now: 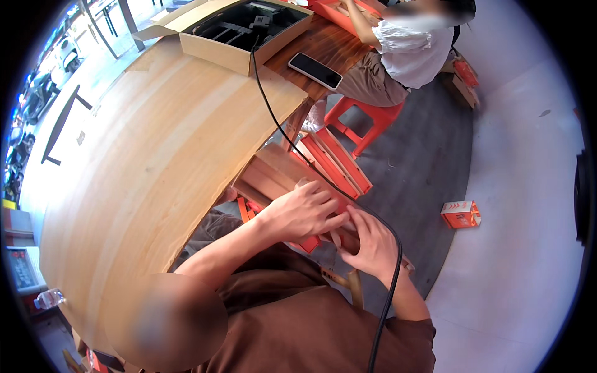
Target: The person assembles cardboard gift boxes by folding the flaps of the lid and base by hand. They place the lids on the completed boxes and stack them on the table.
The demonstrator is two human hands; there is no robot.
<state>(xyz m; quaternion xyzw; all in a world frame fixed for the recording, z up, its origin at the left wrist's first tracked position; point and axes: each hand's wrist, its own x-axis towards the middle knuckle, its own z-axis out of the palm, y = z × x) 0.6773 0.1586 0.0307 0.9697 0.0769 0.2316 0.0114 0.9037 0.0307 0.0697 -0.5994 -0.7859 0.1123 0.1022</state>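
Observation:
Both of my hands meet on a wooden box (273, 174) of pale planks with orange-red parts (336, 163), held below the table's right edge over my lap. My left hand (305, 212) lies on top of the box with its fingers curled over the near end. Touching those fingertips, my right hand (374, 241) is closed around a wooden strip (346, 239) at the same end. A black cable (273, 118) runs from the far cardboard box across the table, past the wooden box and over my right wrist. What the palms cover is hidden.
A broad pale wooden table (155, 161) fills the left. On its far end sit an open cardboard box (239, 34) and a black phone (315, 70). Another person (410, 50) sits on a red stool (367, 121). A small orange carton (461, 214) lies on the floor.

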